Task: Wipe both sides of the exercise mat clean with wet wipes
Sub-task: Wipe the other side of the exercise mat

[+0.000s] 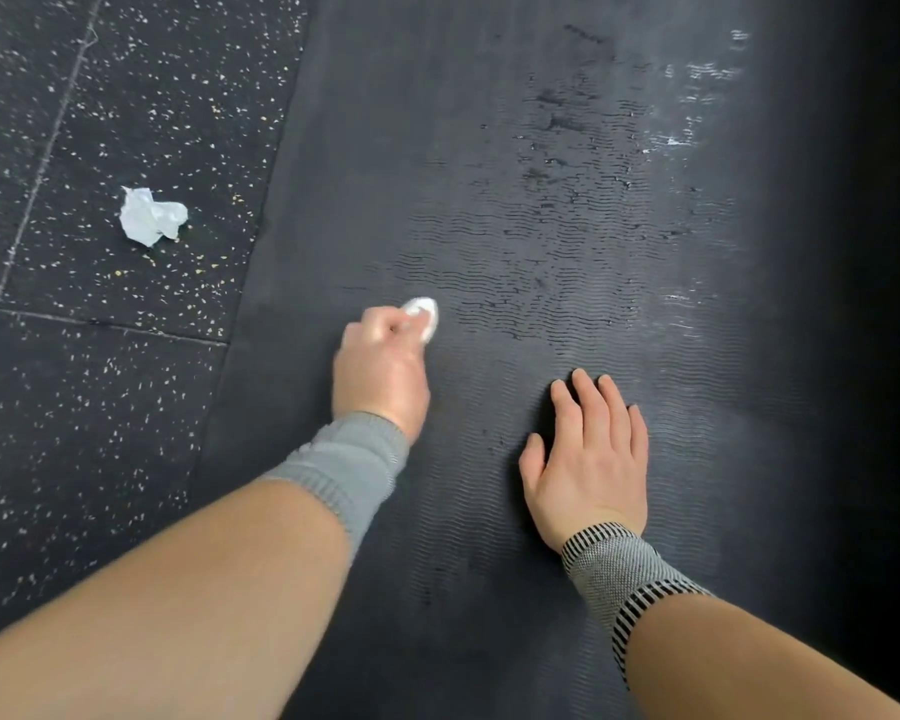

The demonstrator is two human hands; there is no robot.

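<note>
A dark grey ribbed exercise mat (567,200) lies flat on the floor and fills the middle and right of the view. Dark wet streaks and a few white scuffs mark its centre and upper right. My left hand (380,371) grips a bunched white wet wipe (423,310) and holds it against the mat near the left edge. My right hand (591,454) rests flat on the mat with its fingers straight, to the right of the left hand and closer to me.
A crumpled white wipe (149,215) lies on the black speckled rubber floor (100,381) left of the mat. Tile seams cross that floor. The mat's right side falls into deep shadow.
</note>
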